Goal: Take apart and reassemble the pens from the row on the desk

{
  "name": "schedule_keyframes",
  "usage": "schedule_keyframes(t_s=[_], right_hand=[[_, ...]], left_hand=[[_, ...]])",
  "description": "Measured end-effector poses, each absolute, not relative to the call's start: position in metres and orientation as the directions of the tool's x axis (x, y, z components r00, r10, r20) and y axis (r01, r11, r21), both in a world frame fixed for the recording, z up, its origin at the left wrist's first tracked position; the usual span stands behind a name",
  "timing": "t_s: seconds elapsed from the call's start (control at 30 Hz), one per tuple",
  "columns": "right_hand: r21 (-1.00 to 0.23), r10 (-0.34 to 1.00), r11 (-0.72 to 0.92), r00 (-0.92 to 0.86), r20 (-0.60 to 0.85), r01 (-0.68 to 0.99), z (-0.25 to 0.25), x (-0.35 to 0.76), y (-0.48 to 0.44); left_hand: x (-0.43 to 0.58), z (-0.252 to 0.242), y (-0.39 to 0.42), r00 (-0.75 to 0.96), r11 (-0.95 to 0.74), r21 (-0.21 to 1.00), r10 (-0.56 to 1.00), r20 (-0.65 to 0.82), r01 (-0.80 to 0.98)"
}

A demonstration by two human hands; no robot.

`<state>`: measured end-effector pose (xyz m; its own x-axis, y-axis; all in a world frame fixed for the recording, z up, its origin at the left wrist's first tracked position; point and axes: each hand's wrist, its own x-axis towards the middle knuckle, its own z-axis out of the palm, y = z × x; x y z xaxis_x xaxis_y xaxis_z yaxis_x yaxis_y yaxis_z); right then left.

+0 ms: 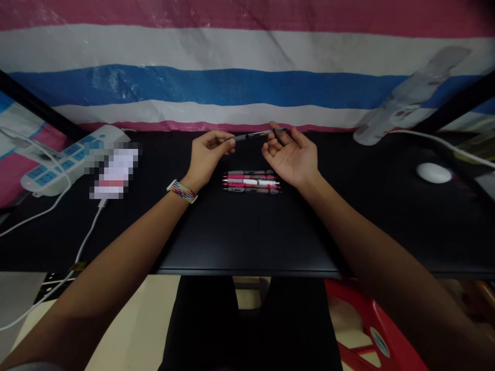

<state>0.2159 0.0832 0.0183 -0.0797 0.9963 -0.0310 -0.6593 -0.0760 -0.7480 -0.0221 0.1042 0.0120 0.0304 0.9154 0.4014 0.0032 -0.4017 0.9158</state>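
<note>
Both hands hold one dark pen (pixel 253 136) level above the black desk (pixel 247 232). My left hand (pixel 209 154) pinches the pen's left end with its fingers closed. My right hand (pixel 292 154), palm turned up, grips the pen's right end between thumb and fingertips. Just below the hands, several pens (pixel 251 182) in pink, white and grey lie side by side in a neat row on the desk. A beaded band (pixel 181 191) sits on my left wrist.
A white power strip (pixel 69 159) with cables lies at the left, next to a blurred-out item (pixel 114 172) with a white cable. A clear plastic bottle (pixel 406 98) leans at the back right, and a white mouse (pixel 433 172) rests right. A red plastic chair (pixel 371 330) shows below the desk edge.
</note>
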Motion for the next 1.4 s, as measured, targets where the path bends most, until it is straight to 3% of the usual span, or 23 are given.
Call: schedule_keyframes(t_s=[0.43, 0.8, 1.4], right_hand=[[-0.818, 0.997, -0.017, -0.072, 0.030, -0.575, 0.016, 0.216, 0.085], [-0.720, 0.997, -0.067, -0.064, -0.031, -0.691, 0.013, 0.214, 0.087], [-0.764, 0.996, -0.076, -0.079, -0.032, -0.641, 0.023, 0.210, 0.077]], left_hand=[[-0.025, 0.010, 0.107, 0.017, -0.398, 0.916, 0.917, 0.399, -0.054], [-0.026, 0.010, 0.107, 0.023, -0.391, 0.919, 0.920, 0.392, -0.051], [-0.028, 0.009, 0.109, -0.011, -0.372, 0.926, 0.928, 0.372, -0.062]])
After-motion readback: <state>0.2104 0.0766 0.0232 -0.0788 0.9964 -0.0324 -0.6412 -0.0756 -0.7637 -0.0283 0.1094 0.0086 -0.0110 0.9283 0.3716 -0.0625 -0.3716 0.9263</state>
